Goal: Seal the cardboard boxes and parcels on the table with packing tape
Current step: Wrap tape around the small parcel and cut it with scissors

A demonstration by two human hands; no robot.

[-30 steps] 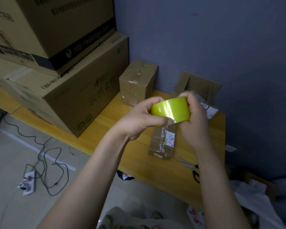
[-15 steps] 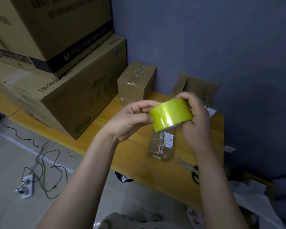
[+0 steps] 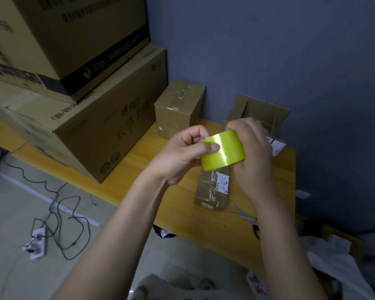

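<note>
A yellow-green roll of packing tape (image 3: pixel 224 151) is held in the air above the wooden table (image 3: pixel 178 204). My right hand (image 3: pixel 252 156) wraps around its right side. My left hand (image 3: pixel 182 155) holds its left side, thumb pressed flat on the roll's outer face. Below the roll a small flat parcel (image 3: pixel 212 191) with a white label lies on the table. An open cardboard box (image 3: pixel 258 113) stands behind my hands against the wall, partly hidden. A small taped box (image 3: pixel 178 109) stands to its left.
Two big cardboard boxes (image 3: pixel 74 118) are stacked on the table's left part. Scissors (image 3: pixel 247 217) lie at the table's front right, partly behind my right forearm. A power strip with cables (image 3: pixel 38 245) lies on the floor at left. White wrapping (image 3: pixel 342 263) lies at lower right.
The roll has turned in my hands and tilted, its broad face now toward me. My left thumb has slid onto that face. Both hands stay above the flat parcel.
</note>
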